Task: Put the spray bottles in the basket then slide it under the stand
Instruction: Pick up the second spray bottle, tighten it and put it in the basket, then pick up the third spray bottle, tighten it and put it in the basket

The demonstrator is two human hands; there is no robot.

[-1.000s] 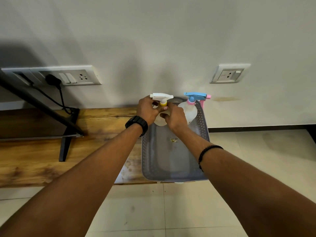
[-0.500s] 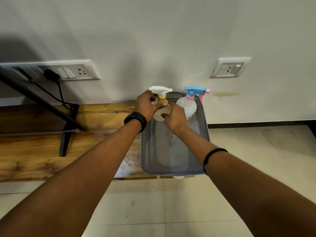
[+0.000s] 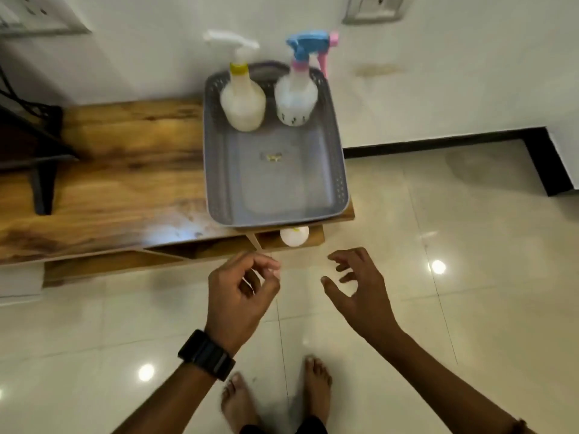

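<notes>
A grey perforated basket (image 3: 216,183) sits on the right end of the wooden stand (image 3: 125,170). Two spray bottles stand upright at its far end: one with a white trigger and yellow collar (image 3: 242,101) on the left, one with a blue trigger and pink collar (image 3: 296,95) on the right. My left hand (image 3: 242,296), with a black watch at the wrist, hovers over the floor in front of the stand with its fingers loosely curled and nothing in them. My right hand (image 3: 357,289) is beside it, fingers spread, empty.
A white round object (image 3: 294,236) shows on the shelf under the stand's right end. A black TV leg (image 3: 44,186) stands on the stand at the left. Wall sockets (image 3: 372,7) are above. Glossy floor tiles (image 3: 438,308) and my bare feet (image 3: 275,399) lie below.
Both hands let go of the yellow-collared bottle, which now stands in the basket, and pulled back toward me over the floor. The camera tilted down.
</notes>
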